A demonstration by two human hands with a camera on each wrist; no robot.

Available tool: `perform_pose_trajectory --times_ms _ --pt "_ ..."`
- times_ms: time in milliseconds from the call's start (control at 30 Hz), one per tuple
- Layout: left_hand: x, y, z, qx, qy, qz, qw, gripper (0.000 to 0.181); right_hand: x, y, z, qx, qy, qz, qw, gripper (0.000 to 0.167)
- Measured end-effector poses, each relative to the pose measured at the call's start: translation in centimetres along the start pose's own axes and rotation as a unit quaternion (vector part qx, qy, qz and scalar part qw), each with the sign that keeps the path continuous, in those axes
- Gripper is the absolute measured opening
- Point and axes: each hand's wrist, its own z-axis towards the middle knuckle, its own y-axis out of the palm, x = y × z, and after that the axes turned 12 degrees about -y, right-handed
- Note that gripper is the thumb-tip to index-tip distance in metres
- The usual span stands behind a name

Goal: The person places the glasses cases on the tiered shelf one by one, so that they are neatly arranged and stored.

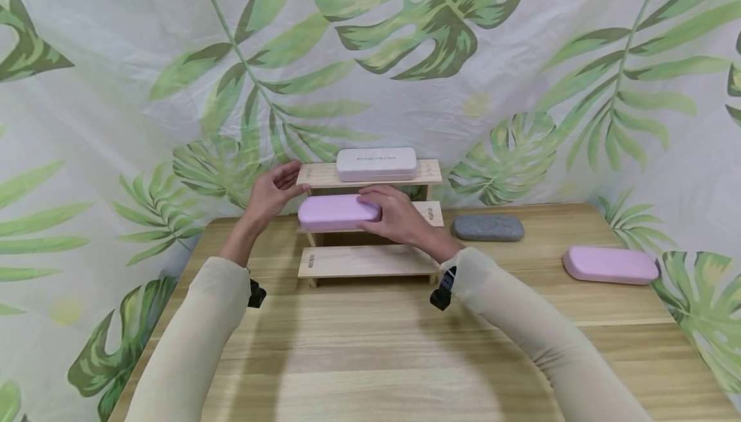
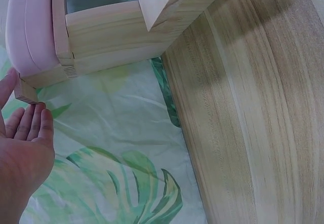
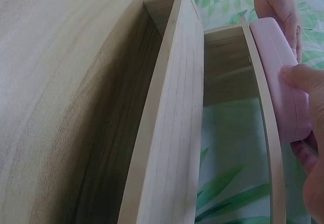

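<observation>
A light wooden three-step rack stands near the table's far side. My right hand grips the right end of a pink glasses case at the middle step, thumb on the near side. In the right wrist view the same case lies along the middle board, closed. My left hand is at the left end of the top step, thumb and fingers either side of the board's end. A white glasses case with dark lettering lies on the top step.
To the right of the rack lies a grey glasses case. A second pink glasses case is farther right, near the edge of the wooden table. A leaf-patterned cloth hangs behind the table.
</observation>
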Motion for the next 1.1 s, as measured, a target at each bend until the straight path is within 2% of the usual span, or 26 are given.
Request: perform_pose_trajectory --times_ms 300,667,933,1100 --pt "0.05 0.01 0.00 0.009 -0.002 0.001 1.0000 0.068 -0.18 0.50 0.50 0.004 0.003 -0.005 1.0000 0.055" --pt "-0.06 0.02 0.26 0.003 -0.008 -0.004 1.0000 0.068 -0.48 0.81 0.58 0.006 0.009 -0.008 0.9999 0.055" --pt "-0.07 0.07 0.11 0.011 -0.002 0.005 0.9999 0.068 -0.68 0.50 0.49 0.002 0.008 -0.003 1.0000 0.054" --pt "-0.02 -0.09 0.16 0.005 -0.001 0.002 1.0000 0.069 -0.82 -0.14 0.25 0.007 0.000 -0.008 0.9999 0.053"
